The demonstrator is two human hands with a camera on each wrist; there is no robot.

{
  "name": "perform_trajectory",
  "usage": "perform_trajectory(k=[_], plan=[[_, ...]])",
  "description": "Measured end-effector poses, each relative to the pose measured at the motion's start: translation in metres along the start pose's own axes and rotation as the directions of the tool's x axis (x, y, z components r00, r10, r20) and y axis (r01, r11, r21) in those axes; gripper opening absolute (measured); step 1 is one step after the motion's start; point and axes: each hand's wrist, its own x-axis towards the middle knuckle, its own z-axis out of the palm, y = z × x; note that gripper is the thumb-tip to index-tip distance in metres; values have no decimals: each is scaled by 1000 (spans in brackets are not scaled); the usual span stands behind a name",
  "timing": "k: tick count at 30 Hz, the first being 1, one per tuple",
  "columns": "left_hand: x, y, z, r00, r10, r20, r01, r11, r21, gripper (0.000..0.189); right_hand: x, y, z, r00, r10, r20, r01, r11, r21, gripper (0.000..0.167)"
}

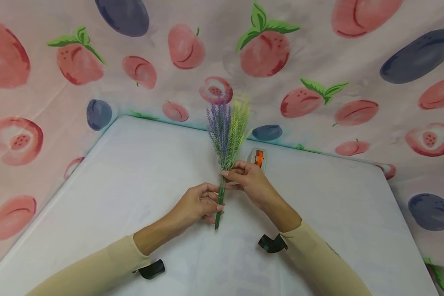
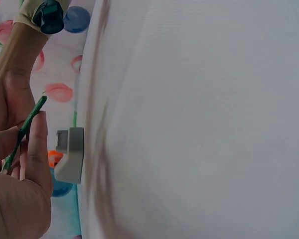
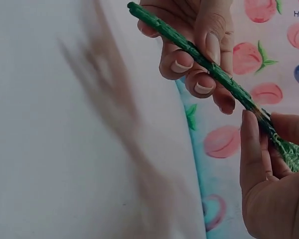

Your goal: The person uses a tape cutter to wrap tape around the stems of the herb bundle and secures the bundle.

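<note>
A bunch of artificial lavender (image 1: 227, 135), purple on one side and yellow-green on the other, is held up over the table with its flower heads toward the back. My left hand (image 1: 197, 204) pinches the green stem (image 3: 174, 36) near its lower end between thumb and fingers. Higher up, just under the leaves, my right hand (image 1: 249, 181) pinches the bundled stems. In the right wrist view the stem slants across both hands, its cut end sticking out beyond the left fingers (image 3: 202, 84). The flower heads lie outside both wrist views.
Behind my right hand a grey tape dispenser (image 2: 72, 154) with an orange part stands on the white table (image 1: 133, 164). Fruit-print cloth (image 1: 192, 82) hangs around the back and sides. A black wrist device (image 1: 271, 243) sits at each sleeve.
</note>
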Motion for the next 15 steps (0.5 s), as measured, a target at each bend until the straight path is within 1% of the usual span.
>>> perform_trajectory(k=[2,5,9,11,15], plan=[[-2,-3,-2,1000,-19,0,19,1000,-22,42,1,5,2,1000,16,8,-16,1000,1,11],[-4,-8,-5,999,-32,15,33,998,-47,39,2,12,5,999,50,11,-50,999,18,9],[-6,-13,-8,998,-49,26,50,997,-58,36,3,20,9,996,89,30,-91,994,58,8],[-7,-14,-9,998,-60,22,61,997,-54,36,4,24,10,993,106,41,-110,990,91,11],[-8,-17,-12,997,-77,6,77,996,-36,36,6,31,11,989,134,65,-143,977,157,24]])
